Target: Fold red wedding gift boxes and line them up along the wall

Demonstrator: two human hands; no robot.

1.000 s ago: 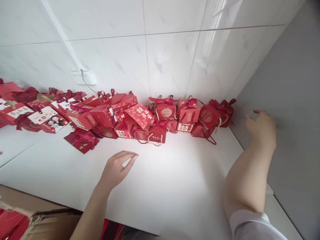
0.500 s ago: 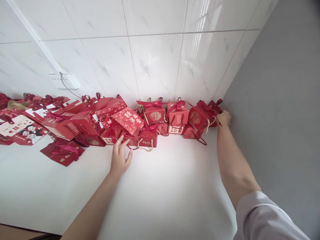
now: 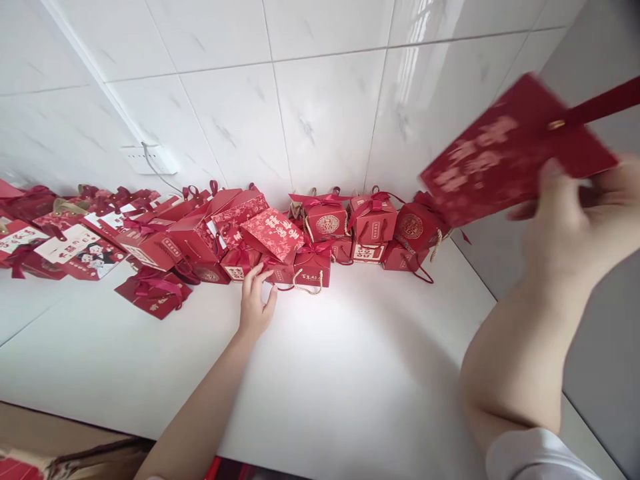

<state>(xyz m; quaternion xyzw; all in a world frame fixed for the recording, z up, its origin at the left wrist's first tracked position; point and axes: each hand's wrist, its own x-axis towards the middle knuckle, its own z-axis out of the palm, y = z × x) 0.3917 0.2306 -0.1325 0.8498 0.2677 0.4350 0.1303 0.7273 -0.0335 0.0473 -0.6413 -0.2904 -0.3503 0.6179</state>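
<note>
High on the right, my right hand [image 3: 570, 220] grips a flat dark red gift bag [image 3: 495, 150] by its lower edge, thumb across the front. Pale pink lettering marks the bag, and a dark ribbon handle trails off to the right. My left hand [image 3: 257, 303] has its fingers apart, the fingertips at the front of the stacked red gift boxes. Close to it are a box with a gold rope handle [image 3: 313, 273] and a patterned red bag [image 3: 275, 233] lying tilted on top of the boxes.
A long row of red gift boxes and bags lines the tiled wall [image 3: 325, 113] on a white tabletop [image 3: 340, 373]. One ribboned box [image 3: 153, 293] lies in front at left. A socket [image 3: 150, 160] with a cable is on the wall; a grey panel [image 3: 605, 360] stands at right.
My right hand has pulled back and up from the far right corner and now holds the red gift bag. My left hand stays by the same boxes. The view has shifted slightly.
</note>
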